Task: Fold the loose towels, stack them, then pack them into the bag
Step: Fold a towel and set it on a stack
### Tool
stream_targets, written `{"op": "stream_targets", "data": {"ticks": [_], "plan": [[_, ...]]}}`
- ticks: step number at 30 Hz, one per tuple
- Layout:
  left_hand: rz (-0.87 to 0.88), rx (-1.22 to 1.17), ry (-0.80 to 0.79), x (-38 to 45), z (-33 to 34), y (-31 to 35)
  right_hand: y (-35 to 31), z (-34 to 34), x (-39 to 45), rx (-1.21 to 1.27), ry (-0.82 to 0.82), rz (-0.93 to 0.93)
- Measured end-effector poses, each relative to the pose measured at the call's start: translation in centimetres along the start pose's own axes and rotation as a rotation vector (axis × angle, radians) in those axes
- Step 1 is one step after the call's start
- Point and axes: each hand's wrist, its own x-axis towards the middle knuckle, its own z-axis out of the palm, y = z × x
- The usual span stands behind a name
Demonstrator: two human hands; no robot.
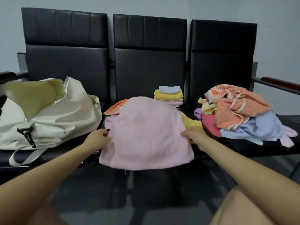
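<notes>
A black three-seat bench (146, 70) stands against a pale wall. On its middle seat the left hand (99, 137) and right hand (193, 133) each pinch a side edge of the pink towel (146, 133). The open cream bag (48, 109) lies left, the folded stack (168, 95) far, and the loose towels (240, 114) right.

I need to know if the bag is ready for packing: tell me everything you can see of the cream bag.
The cream bag is a soft duffel of smooth, slightly shiny fabric, slumped on the left seat of the black bench. Its top zip is undone and the mouth gapes, showing a pale yellowish lining; no towels show inside. A black plastic clip hangs at its front, and a cream strap loops over the seat's front edge. Neither hand touches it; the left hand is close beside it.
</notes>
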Motion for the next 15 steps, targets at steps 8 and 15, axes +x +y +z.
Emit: {"op": "stream_targets", "data": {"ticks": [8, 15], "plan": [[0.076, -0.150, 0.027, -1.8, -0.2, 0.4, 0.1, -1.3, -2.2, -0.080, -0.111, -0.027], [0.042, -0.634, -0.043, -3.0, -1.0, 0.4, 1.9, -3.7, -3.4, -0.111, -0.429, 0.083]]}}
